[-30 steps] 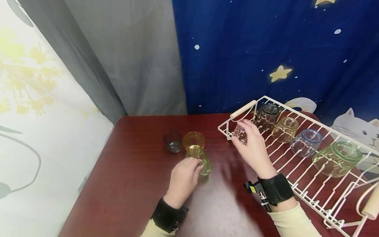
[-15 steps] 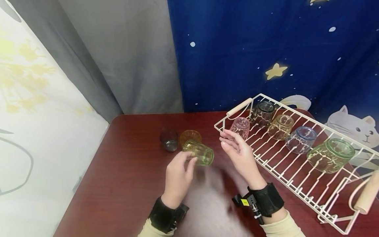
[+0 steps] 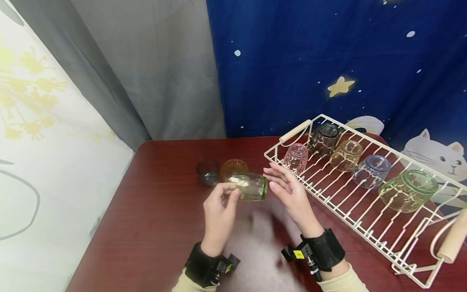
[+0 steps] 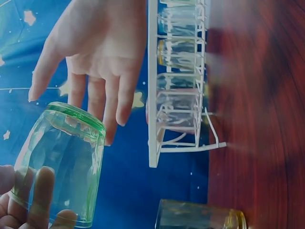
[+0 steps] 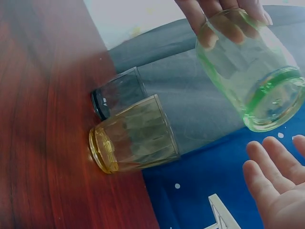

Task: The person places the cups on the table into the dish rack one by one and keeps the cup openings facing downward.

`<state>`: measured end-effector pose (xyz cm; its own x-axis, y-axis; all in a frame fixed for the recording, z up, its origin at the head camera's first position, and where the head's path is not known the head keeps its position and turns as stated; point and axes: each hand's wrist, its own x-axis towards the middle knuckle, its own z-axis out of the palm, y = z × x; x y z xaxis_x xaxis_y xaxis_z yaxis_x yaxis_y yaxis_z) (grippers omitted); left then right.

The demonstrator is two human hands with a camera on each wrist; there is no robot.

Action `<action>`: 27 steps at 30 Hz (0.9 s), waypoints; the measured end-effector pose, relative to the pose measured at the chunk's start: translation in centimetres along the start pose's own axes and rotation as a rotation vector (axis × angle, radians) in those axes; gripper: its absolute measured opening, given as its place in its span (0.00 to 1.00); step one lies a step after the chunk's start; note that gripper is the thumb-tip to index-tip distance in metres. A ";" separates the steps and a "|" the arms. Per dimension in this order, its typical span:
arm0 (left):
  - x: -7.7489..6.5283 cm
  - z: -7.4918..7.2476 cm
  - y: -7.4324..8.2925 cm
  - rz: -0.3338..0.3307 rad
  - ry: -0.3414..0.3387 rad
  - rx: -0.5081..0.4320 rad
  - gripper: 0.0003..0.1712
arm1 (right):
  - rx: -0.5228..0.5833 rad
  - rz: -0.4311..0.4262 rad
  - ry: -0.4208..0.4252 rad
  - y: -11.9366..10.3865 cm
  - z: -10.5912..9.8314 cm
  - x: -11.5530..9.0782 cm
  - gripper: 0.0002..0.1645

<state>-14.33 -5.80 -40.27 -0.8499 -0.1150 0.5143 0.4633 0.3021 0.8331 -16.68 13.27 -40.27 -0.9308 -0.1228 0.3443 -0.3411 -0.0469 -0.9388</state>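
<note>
A clear green drinking glass [image 3: 251, 186] lies on its side in the air, its thick base pointing right. My left hand [image 3: 220, 211] grips it near the rim, fingers showing through the glass in the left wrist view. Just beyond the base, my right hand [image 3: 290, 194] is held with fingers extended and nothing in it; in the right wrist view its fingertips [image 5: 255, 167] are close below the base of the glass. Behind the green glass stand an amber glass [image 5: 133, 138] and a dark grey glass [image 5: 119, 90], both upright on the table.
A white wire rack [image 3: 350, 215] with wooden handles stands on the right. Upside down in it are a pink glass [image 3: 296, 157], a dark glass [image 3: 324, 140], an amber one [image 3: 346, 156], a blue one [image 3: 371, 172] and a larger green one [image 3: 408, 191]. Curtains hang behind the red-brown table [image 3: 164, 227].
My right hand has let go of the pink glass in the rack and come left to the green glass. My left hand has lifted the green glass and tipped it level.
</note>
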 end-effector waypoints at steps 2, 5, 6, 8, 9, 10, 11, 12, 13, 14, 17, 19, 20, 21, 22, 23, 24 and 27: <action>0.0 0.1 0.2 -0.031 -0.004 -0.048 0.07 | 0.019 0.003 -0.014 -0.1 0.0 -0.1 0.31; 0.0 0.2 0.3 -0.064 0.001 -0.083 0.07 | 0.058 0.015 -0.046 -0.2 0.1 -0.3 0.34; 0.0 0.2 0.3 -0.071 0.004 -0.091 0.07 | 0.071 0.016 -0.057 -0.2 0.1 -0.3 0.35; 0.0 0.3 0.4 -0.082 0.010 -0.106 0.07 | 0.088 0.014 -0.073 -0.2 0.2 -0.4 0.38; 0.0 0.3 0.4 -0.086 0.010 -0.111 0.07 | 0.088 0.010 -0.079 -0.1 0.3 -0.4 0.39; 0.0 0.3 0.4 -0.091 0.009 -0.118 0.07 | 0.086 0.005 -0.080 -0.1 0.4 -0.5 0.40; 0.0 0.3 0.5 -0.096 0.008 -0.125 0.07 | 0.078 0.000 -0.080 0.0 0.4 -0.5 0.41; 0.0 0.3 0.5 -0.101 0.008 -0.128 0.07 | 0.067 -0.001 -0.078 0.0 0.5 -0.5 0.41; 0.0 0.4 0.5 -0.106 0.007 -0.130 0.07 | 0.053 0.003 -0.073 0.0 0.5 -0.5 0.42; 0.0 0.4 0.5 -0.110 0.006 -0.131 0.07 | 0.039 0.008 -0.066 0.0 0.6 -0.5 0.42; -0.1 0.5 0.4 -0.114 0.007 -0.135 0.07 | -0.006 0.036 -0.048 -0.2 0.6 -0.6 0.42; -0.1 0.5 0.4 -0.111 0.006 -0.132 0.07 | -0.023 0.058 -0.036 -0.1 0.7 -0.7 0.42; -0.1 0.5 0.4 -0.110 0.004 -0.130 0.07 | -0.025 0.065 -0.031 -0.1 0.7 -0.7 0.42; -0.1 0.5 0.4 -0.109 0.003 -0.129 0.08 | -0.026 0.071 -0.029 -0.1 0.7 -0.7 0.41; -0.1 0.6 0.4 -0.108 0.002 -0.127 0.08 | -0.024 0.076 -0.027 -0.1 0.8 -0.8 0.41; -0.1 0.6 0.4 -0.107 0.000 -0.126 0.08 | -0.022 0.079 -0.027 -0.1 0.8 -0.8 0.41; -0.2 0.6 0.3 -0.107 -0.003 -0.125 0.08 | -0.022 0.076 -0.027 0.0 0.8 -0.8 0.40; -0.1 0.5 0.3 -0.105 -0.012 -0.125 0.08 | -0.015 0.071 -0.028 0.0 0.8 -0.7 0.39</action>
<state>-14.25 -5.20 -40.21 -0.8977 -0.1284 0.4215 0.3990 0.1687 0.9013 -15.96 12.54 -40.55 -0.9487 -0.1529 0.2769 -0.2769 -0.0218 -0.9607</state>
